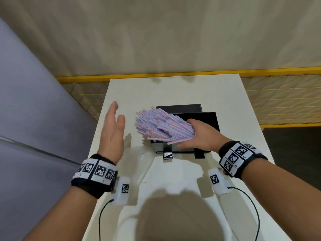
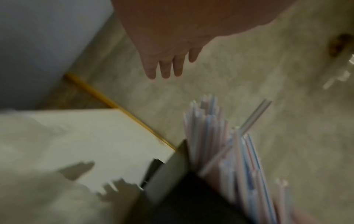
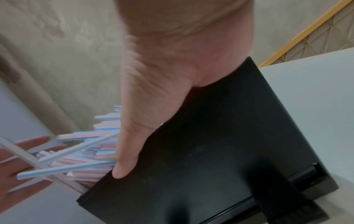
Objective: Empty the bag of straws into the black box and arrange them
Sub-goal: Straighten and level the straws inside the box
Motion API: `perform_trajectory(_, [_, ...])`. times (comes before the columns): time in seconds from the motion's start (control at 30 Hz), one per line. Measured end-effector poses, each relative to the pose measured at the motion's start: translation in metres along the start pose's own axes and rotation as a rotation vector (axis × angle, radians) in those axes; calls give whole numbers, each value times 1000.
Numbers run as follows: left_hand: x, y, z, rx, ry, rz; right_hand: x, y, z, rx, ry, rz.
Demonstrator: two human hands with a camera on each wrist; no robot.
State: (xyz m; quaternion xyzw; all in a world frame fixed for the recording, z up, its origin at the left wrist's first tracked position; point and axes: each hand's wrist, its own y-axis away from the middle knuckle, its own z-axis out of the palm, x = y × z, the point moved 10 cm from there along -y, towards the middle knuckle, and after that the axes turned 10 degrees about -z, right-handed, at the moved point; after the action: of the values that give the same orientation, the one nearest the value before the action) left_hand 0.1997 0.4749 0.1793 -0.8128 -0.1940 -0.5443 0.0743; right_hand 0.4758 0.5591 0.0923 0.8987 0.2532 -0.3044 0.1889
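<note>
A thick bundle of pink, blue and white striped straws [image 1: 156,124] stands in the black box [image 1: 175,148] and fans out toward the left. My right hand [image 1: 199,134] holds the bundle at its right side, thumb below and fingers over the top. In the right wrist view my thumb [image 3: 130,144] lies straight along the box [image 3: 210,151] edge beside the straws [image 3: 86,151]. My left hand [image 1: 112,129] is raised left of the straws, fingers straight, palm facing them, touching nothing. The blurred left wrist view shows the same hand [image 2: 168,50] above the straws [image 2: 220,144].
The box sits mid-way on a narrow white table [image 1: 139,89], its black lid [image 1: 198,117] open behind. A clear plastic bag [image 1: 144,164] lies flat in front of the box. A yellow mesh fence [image 1: 278,101] runs behind, and a grey panel [image 1: 34,101] stands at left.
</note>
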Motion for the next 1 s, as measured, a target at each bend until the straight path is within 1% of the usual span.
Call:
perform_trajectory(0.07, [-2, -20, 41, -92, 261, -266, 2, -1, 1, -20, 42, -1])
perform_trajectory(0.1, [-4, -25, 59, -123, 360, -371, 2, -1, 2, -34, 56, -4])
perform_trajectory(0.13, [-7, -28, 70, -126, 415, -440, 2, -1, 4, -50, 61, -9])
perform_trajectory(0.17, [-6, -28, 77, -118, 444, -469, 2, -2, 5, -66, 55, -15])
perform_trajectory(0.27, [-7, -27, 84, -63, 527, -485, 3, -2, 7, -67, -2, -15])
perform_trajectory(0.43, [-21, -18, 90, -36, 943, -584, 2, -9, 8, -55, -54, -28])
perform_trajectory(0.5, [-27, -16, 88, 7, 1006, -632, 4, -10, 11, -82, -67, -20])
perform_trajectory(0.6, [-32, -21, 85, 31, 979, -639, 4, -11, 12, -93, -42, -26])
perform_trajectory(0.7, [-29, -22, 90, -32, 975, -645, 2, -12, 12, -90, 16, -46])
perform_trajectory(0.77, [-26, -21, 95, -89, 974, -651, 2, -13, 14, -90, 2, -55])
perform_trajectory(0.83, [-21, -19, 100, -141, 958, -629, 2, -14, 15, -98, -23, -61])
perform_trajectory(0.93, [-21, -17, 98, -130, 886, -605, 1, -14, 13, -81, -38, -66])
perform_trajectory(1.0, [-20, -17, 99, -132, 878, -600, 0, -15, 11, -68, -56, -81])
